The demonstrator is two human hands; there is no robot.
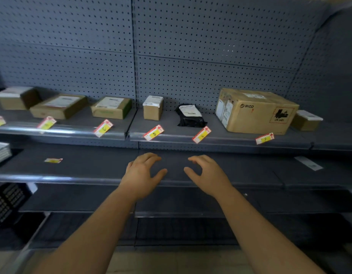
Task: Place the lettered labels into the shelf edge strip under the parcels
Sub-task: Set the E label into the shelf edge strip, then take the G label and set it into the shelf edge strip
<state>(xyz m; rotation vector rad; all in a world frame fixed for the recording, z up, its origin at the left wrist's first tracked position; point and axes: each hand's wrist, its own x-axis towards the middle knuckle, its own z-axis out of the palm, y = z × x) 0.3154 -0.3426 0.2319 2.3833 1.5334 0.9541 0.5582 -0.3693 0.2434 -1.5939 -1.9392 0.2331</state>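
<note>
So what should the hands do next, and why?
Probably the left hand should reach left and pinch the loose label lying on the lower shelf. It and the right hand both hold nothing. Tilted labels already sit at the upper shelf edge before the other parcels, but the small box at the far right has none in front of it.

Six cardboard boxes [256,112], one black bag [191,116], seven red-and-yellow labels [153,132].

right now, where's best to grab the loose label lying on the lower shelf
The loose label lies flat and thin on the lower shelf, so probably come from above with the left hand, lift its near edge with the fingers, then pinch.
</note>
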